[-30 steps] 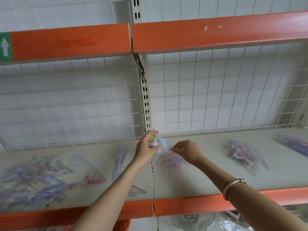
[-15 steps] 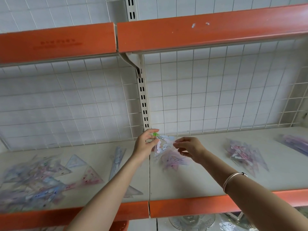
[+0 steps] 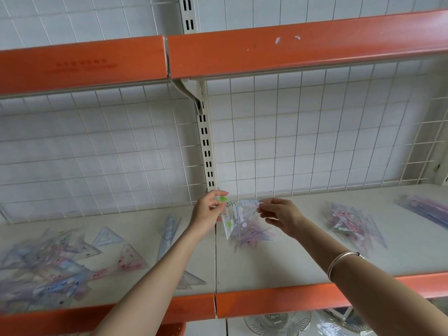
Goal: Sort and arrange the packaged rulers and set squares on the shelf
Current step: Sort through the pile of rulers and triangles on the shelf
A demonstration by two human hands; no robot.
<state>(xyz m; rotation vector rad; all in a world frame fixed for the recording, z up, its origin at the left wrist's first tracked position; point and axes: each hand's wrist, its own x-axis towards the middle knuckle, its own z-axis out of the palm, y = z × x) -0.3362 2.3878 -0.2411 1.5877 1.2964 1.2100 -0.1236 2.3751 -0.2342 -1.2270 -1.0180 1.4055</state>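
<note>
Head-height view of a shop shelf, cream on top with an orange front lip, backed by a white wire grid. At the centre of the frame, two bare arms reach up from the lower edge. The left hand has its fingers curled and pinches the top left corner of a clear packaged set square, next to a green printed patch. The right hand is at the packet's right edge, thumb and fingertips closing lightly on it, the other fingers loosely bent. The packet is held just above the shelf, in front of the slotted white upright. A small heap of similar packets lies on the shelf directly below it. At lower left, a large loose pile of triangular packets is spread about, with a long narrow packet between that pile and the left forearm. At right of centre sits another pile of set squares, and at the far right edge a stack of long purple rulers. A silver bangle circles the right wrist. An orange shelf edge crosses the top of the frame. Glass dishes show at the bottom, below the shelf.
</note>
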